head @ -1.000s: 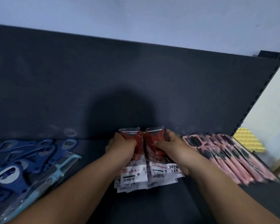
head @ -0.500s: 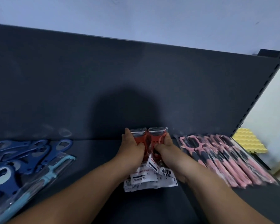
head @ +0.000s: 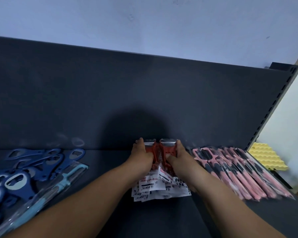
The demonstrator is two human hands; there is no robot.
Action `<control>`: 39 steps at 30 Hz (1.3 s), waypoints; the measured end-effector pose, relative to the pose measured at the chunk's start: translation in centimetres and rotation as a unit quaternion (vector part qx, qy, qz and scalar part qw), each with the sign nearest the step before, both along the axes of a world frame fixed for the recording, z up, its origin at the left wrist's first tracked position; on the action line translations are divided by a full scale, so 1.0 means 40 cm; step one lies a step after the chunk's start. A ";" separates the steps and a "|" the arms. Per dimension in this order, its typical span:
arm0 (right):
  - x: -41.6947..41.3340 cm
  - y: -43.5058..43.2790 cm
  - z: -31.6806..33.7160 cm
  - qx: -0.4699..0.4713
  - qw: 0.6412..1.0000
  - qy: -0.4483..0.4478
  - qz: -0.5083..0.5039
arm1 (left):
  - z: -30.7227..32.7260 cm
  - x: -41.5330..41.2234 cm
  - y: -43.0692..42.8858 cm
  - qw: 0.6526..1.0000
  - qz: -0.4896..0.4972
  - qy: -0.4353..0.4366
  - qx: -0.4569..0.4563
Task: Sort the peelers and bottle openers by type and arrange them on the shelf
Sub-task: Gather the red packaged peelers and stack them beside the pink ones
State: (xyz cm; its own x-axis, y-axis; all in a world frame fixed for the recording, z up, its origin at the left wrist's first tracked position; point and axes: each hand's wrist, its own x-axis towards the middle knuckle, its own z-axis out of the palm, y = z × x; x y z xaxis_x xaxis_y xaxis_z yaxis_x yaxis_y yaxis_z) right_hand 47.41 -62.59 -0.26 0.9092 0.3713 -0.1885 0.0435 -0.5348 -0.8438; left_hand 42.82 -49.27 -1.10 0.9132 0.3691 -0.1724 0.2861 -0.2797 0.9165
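Holding red peelers (head: 166,150) in two side-by-side stacks mid shelf (head: 107,160) against back panel (head: 144,100), left hand (head: 142,157) grip round left stack, right hand (head: 178,158) grip round right; blue openers (head: 33,162) left, pink peelers (head: 239,172) right

Dark shelf (head: 107,162) with four groups of goods on it
Blue bottle openers (head: 33,162) lie heaped at the left end; a light-blue peeler (head: 65,179) in a clear packet lies slantwise just beside them, toward the front edge; packeted red peelers (head: 165,148) sit mid-shelf, heads at the back edge; pink peelers (head: 230,170) lie in an overlapping row at the right end.
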 end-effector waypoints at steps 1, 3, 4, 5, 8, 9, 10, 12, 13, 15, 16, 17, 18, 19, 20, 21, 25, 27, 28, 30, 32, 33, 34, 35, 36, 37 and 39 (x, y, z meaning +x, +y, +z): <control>-0.002 0.000 0.005 -0.002 1.000 0.000 0.005 | 0.000 -0.001 -0.003 1.000 -0.002 -0.004 0.004; 0.004 -0.002 0.006 0.016 1.000 0.006 -0.001 | 0.000 -0.003 -0.003 1.000 -0.007 -0.005 0.006; 0.009 -0.004 0.004 0.031 0.999 0.015 -0.008 | 0.004 -0.004 -0.002 1.000 -0.010 0.001 0.006; 0.012 -0.005 0.004 0.049 0.999 0.020 -0.012 | 0.011 -0.005 -0.001 1.000 -0.008 0.007 0.005; 0.018 -0.007 -0.001 0.070 0.997 0.022 -0.012 | 0.030 -0.012 0.006 1.000 0.003 0.014 -0.017; 0.019 -0.008 -0.002 0.066 0.998 0.019 -0.011 | 0.035 -0.016 0.007 1.000 0.004 0.012 -0.018; 0.022 -0.011 -0.003 0.061 0.998 0.014 -0.011 | 0.038 -0.019 0.009 1.000 0.002 0.011 -0.018; 0.022 -0.016 0.001 0.048 0.999 -0.005 -0.007 | 0.042 -0.024 0.012 1.000 -0.001 0.009 -0.017; 0.023 -0.018 0.005 0.042 0.999 -0.015 -0.004 | 0.044 -0.027 0.013 1.000 -0.001 0.007 -0.014; 0.020 -0.022 0.018 0.027 0.999 -0.040 0.001 | 0.047 -0.031 0.016 1.000 0.000 0.001 -0.007; 0.017 -0.021 0.025 0.011 0.998 -0.057 0.003 | 0.047 -0.032 0.019 1.000 0.000 -0.003 -0.003; 0.015 -0.020 0.032 -0.007 0.997 -0.078 0.005 | 0.046 -0.034 0.022 1.000 -0.001 -0.003 0.003; 0.013 -0.017 0.039 -0.026 0.995 -0.097 0.007 | 0.044 -0.036 0.028 1.000 -0.002 -0.003 0.012; 0.013 -0.014 0.043 -0.046 0.992 -0.117 0.013 | 0.043 -0.037 0.034 1.000 -0.002 -0.002 0.026; 0.010 -0.011 0.051 -0.066 0.989 -0.130 0.016 | 0.042 -0.038 0.039 0.999 -0.003 -0.001 0.045; 0.003 -0.007 0.059 -0.087 0.986 -0.140 0.018 | 0.042 -0.041 0.046 0.998 -0.002 -0.001 0.068; -0.033 0.023 0.087 -0.165 0.963 -0.212 0.038 | 0.048 -0.067 0.079 0.974 -0.003 -0.006 0.227; -0.061 0.047 0.102 -0.198 0.949 -0.238 0.063 | 0.051 -0.092 0.102 0.949 -0.004 -0.008 0.315; -0.074 0.060 0.106 -0.217 0.940 -0.252 0.074 | 0.054 -0.106 0.117 0.938 -0.006 -0.009 0.346; -0.094 0.084 0.112 -0.247 0.920 -0.291 0.093 | 0.061 -0.135 0.146 0.924 -0.009 -0.012 0.382; -0.119 0.115 0.121 -0.261 0.904 -0.320 0.108 | 0.070 -0.166 0.182 0.911 0.000 -0.015 0.412; -0.134 0.134 0.125 -0.265 0.899 -0.328 0.119 | 0.074 -0.184 0.202 0.905 0.008 -0.015 0.426; -0.148 0.153 0.128 -0.265 0.895 -0.333 0.130 | 0.078 -0.203 0.224 0.900 0.017 -0.015 0.436; -0.163 0.172 0.132 -0.263 0.891 -0.341 0.142 | 0.083 -0.221 0.244 0.897 0.028 -0.016 0.442; -0.182 0.196 0.134 -0.259 0.886 -0.351 0.160 | 0.088 -0.245 0.267 0.895 0.042 -0.016 0.445; -0.202 0.221 0.137 -0.255 0.880 -0.359 0.176 | 0.092 -0.269 0.289 0.893 0.054 -0.017 0.446; -0.247 0.277 0.137 -0.243 0.873 -0.368 0.207 | 0.097 -0.325 0.337 0.890 0.076 -0.014 0.450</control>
